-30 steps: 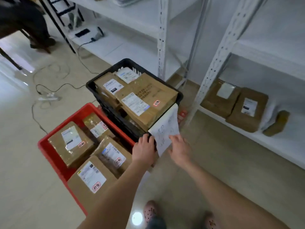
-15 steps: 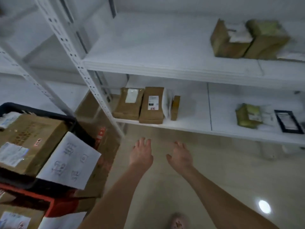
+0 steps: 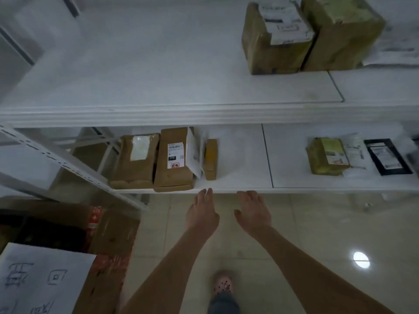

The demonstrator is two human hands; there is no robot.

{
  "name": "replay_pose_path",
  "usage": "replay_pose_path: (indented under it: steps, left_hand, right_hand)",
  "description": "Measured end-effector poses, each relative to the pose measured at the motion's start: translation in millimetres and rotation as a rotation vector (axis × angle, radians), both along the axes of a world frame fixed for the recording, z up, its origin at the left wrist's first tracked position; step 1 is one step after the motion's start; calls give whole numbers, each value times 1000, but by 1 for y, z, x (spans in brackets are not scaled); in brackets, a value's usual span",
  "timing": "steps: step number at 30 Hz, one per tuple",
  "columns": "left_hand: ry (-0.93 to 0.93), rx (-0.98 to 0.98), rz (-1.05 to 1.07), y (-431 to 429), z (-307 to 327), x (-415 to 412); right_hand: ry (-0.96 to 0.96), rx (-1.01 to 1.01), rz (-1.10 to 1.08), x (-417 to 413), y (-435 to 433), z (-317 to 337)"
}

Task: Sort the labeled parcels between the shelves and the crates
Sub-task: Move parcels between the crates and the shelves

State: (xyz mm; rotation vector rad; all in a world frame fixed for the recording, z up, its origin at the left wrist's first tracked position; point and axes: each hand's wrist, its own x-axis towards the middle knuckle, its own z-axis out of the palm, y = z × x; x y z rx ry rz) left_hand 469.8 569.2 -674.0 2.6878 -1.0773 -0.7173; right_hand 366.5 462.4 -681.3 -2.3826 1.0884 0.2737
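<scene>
Empty hands at the lower shelf (image 3: pixel 238 177).
Left hand (image 3: pixel 201 215), right hand (image 3: pixel 253 213): fingers (image 3: pixel 205 197) released at its edge; labelled parcel (image 3: pixel 170 177) just beyond the left one.

The white upper shelf (image 3: pixel 158 75) carries a labelled brown box (image 3: pixel 272 46) just beside a plain brown box (image 3: pixel 340 35) at the upper right of the frame, while the lower shelf (image 3: pixel 240 159) holds, at centre, a flat brown parcel (image 3: pixel 136 164), a labelled brown parcel (image 3: pixel 173 159), a white envelope (image 3: pixel 193 155) and a small box (image 3: pixel 210 158), and, at right, a greenish parcel (image 3: pixel 326 156), a white bag (image 3: pixel 356 154) and a black pouch (image 3: pixel 387 156).
</scene>
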Motion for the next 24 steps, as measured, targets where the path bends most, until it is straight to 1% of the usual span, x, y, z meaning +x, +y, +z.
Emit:
replay_pose_path:
  steps: [4,8,10,11,12,14,16,17,21,24]
  left_hand:
    - [48,-117,109,-33,-44,32]
    - [-46,-290,218,-49,-71,73]
    - [-109,-365,313,-57,-77,100]
    - [-113,-378,371,-61,-81,115]
    - [-75,-374,434,-67,-85,128]
    - [60,-328,538,-78,-96,153]
    - [189,-284,564,-86,-109,167]
    - [218,-285,565,-89,-115,170]
    - [225,-308,591,-98,-133,163]
    - [319,-358,626,-106,-138,152]
  right_hand:
    - [-33,81,-54,43,-32,-39]
    - [-99,159,-56,96,-49,-71]
    - [-117,170,-50,117,-56,-82]
    - [-130,171,-52,128,-61,-90]
    - [-149,176,-59,137,-66,-98]
    - [-186,230,-111,154,-77,-114]
    - [-211,307,-165,167,-84,-128]
    - [-217,331,-166,172,-86,-135]
    - [-183,358,-152,183,-93,-153]
    - [-187,370,-220,176,-101,-153]
